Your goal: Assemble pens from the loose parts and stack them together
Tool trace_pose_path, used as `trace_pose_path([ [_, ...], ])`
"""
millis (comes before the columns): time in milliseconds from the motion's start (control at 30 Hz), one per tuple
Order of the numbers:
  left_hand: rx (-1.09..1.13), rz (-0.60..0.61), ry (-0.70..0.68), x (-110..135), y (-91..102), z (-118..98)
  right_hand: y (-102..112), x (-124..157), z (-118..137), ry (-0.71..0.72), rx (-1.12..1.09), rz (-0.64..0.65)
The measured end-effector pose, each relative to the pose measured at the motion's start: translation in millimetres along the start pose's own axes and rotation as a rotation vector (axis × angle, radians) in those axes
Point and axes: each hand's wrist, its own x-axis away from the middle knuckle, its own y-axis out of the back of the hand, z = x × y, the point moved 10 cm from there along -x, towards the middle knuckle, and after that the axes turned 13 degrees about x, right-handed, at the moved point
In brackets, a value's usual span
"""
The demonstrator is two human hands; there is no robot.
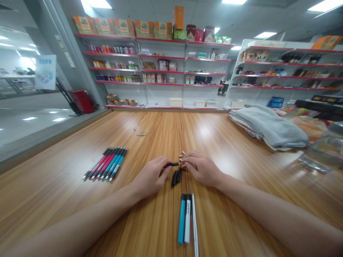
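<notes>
My left hand (pixel 152 176) is closed around a pen (pixel 174 164) with a red barrel and black front part, its tip pointing right. At that tip, the fingers of my right hand (pixel 202 169) are pinched together; whatever they hold is too small to make out. Small silver pen tips (pixel 183 153) lie by my right fingertips. Below the pen rest black tubular pen parts (pixel 174 178). Closer to me are a teal barrel (pixel 182 219), a white barrel (pixel 188 221) and thin white refills (pixel 195 226), side by side.
On the left of the wooden table (pixel 66 200) lies a row of several pens (pixel 105 164). A small ring-like band (pixel 142 134) and a tiny silver piece (pixel 134 129) are farther back. Folded striped cloth (pixel 273 126) and a clear container (pixel 325 150) stand right. Stocked shelves (pixel 160 84) line the back.
</notes>
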Motion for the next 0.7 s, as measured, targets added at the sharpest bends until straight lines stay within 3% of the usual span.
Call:
trace_pose_path([
  [500,-0.018,-0.039,0.007,-2,2.9,3,4,-3,14,0.1,-0.039,-0.015],
  [700,0.032,0.0,-0.018,-1,-2.5,1,3,-4,14,0.078,-0.048,-0.011],
])
